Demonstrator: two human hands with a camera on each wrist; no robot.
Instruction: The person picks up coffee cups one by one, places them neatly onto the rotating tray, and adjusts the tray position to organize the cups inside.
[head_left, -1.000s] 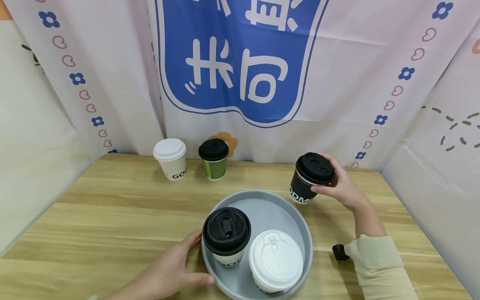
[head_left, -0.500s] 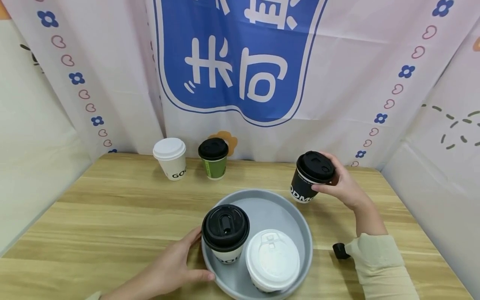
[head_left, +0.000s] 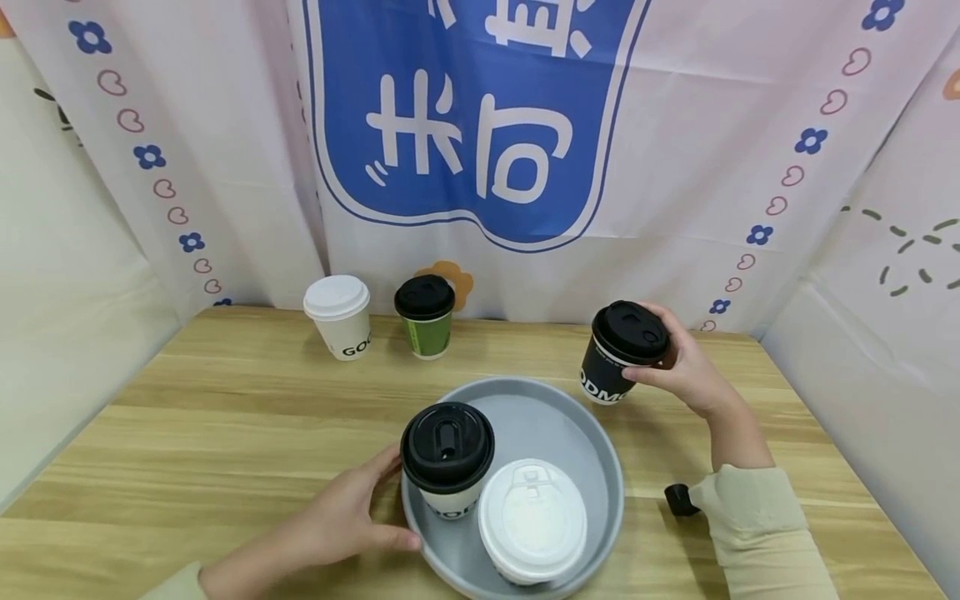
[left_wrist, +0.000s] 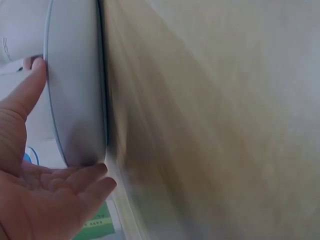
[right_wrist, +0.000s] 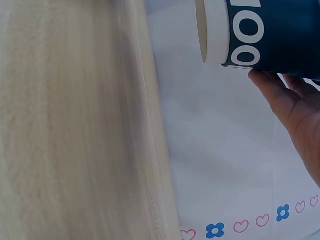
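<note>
On the left rim of a round grey tray (head_left: 555, 408) (left_wrist: 75, 90) rests my left hand (head_left: 330, 517) (left_wrist: 45, 185), thumb at the rim and fingers along the outer wall. Inside the tray stand a white cup with a black lid (head_left: 447, 450) and one with a white lid (head_left: 532, 517). My right hand (head_left: 690, 375) (right_wrist: 295, 110) grips a dark cup with a black lid (head_left: 626, 342) (right_wrist: 285, 35) beyond the tray's right rear. Its base appears raised off the wooden table in the right wrist view.
At the back left are a white-lidded cup (head_left: 341, 321) and a small green cup with a black lid (head_left: 427, 321). Behind them hangs a printed cloth (head_left: 675, 167). A small black object (head_left: 680, 500) is by the right sleeve (head_left: 757, 517).
Both cups in the tray have shifted, the black-lidded one slightly up and left, the white-lidded one left, as if the tray turned. The right hand and its cup have hardly moved.
</note>
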